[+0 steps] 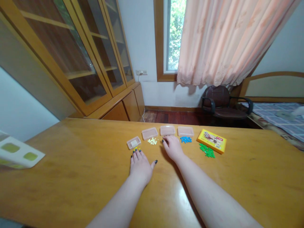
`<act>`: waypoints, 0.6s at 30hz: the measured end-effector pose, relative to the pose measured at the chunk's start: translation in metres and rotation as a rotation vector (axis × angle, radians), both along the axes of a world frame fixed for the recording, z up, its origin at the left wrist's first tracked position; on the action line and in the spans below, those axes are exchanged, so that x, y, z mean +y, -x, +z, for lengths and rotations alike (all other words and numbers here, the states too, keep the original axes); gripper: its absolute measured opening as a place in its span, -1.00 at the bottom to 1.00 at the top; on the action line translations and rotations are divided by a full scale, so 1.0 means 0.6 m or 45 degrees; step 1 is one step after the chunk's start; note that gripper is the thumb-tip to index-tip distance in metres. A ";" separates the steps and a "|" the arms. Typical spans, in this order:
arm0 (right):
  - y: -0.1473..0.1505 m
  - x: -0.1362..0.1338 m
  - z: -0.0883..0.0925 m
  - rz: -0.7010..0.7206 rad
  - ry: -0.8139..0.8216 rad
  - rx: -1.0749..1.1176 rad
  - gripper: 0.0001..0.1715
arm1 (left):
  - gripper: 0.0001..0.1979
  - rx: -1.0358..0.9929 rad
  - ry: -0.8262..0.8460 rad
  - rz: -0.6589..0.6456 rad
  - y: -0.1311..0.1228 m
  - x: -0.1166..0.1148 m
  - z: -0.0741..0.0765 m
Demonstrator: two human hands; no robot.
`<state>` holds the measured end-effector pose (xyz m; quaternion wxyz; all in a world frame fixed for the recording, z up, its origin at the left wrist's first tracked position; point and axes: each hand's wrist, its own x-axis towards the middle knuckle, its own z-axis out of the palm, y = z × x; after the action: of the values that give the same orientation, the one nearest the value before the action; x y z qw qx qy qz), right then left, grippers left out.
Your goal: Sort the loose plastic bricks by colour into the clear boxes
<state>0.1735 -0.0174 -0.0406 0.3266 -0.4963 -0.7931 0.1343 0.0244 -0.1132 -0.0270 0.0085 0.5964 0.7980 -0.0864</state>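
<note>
My left hand (pixel 140 165) lies flat on the table, fingers spread, its fingertips at a few small yellow pieces (pixel 136 148). Just beyond them sits a small clear box (pixel 133 143) with a pale piece inside. My right hand (pixel 172 146) reaches to the front of a clear box (pixel 167 130); its fingers bend down and their tips are partly hidden, so any grip cannot be made out. Between the hands lies a pile of cream pieces (pixel 152 141) before another clear box (pixel 149 133). Right of my right hand are blue pieces (pixel 186 139) below a clear box (pixel 185 131).
A yellow box (pixel 212 140) with printed pictures lies at the right, green pieces (pixel 207 150) in front of it. A white and green object (pixel 20 152) stands at the left edge. Beyond the wooden table (pixel 78 177) are a glass-door cabinet (pixel 95 57) and an office chair (pixel 219 101).
</note>
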 end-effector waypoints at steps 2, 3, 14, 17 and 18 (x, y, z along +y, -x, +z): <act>0.003 -0.006 0.003 0.039 0.020 -0.105 -0.73 | -0.10 0.008 -0.021 0.016 -0.004 -0.003 -0.002; 0.004 -0.009 0.004 0.071 0.017 -0.156 -0.73 | -0.10 0.010 -0.018 0.019 -0.006 -0.004 -0.003; 0.011 -0.026 -0.006 0.286 0.122 -0.348 -0.43 | -0.11 -0.022 0.031 0.002 -0.010 -0.001 0.002; 0.010 -0.026 -0.007 0.294 0.114 -0.354 -0.43 | -0.11 -0.020 0.016 -0.012 -0.014 -0.002 -0.004; 0.011 -0.026 -0.008 0.311 0.110 -0.363 -0.42 | -0.11 -0.022 0.013 -0.021 -0.014 -0.002 -0.006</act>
<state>0.1671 -0.0328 -0.0452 0.1705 -0.4241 -0.8791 0.1352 0.0330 -0.1141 -0.0304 0.0179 0.6035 0.7925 -0.0855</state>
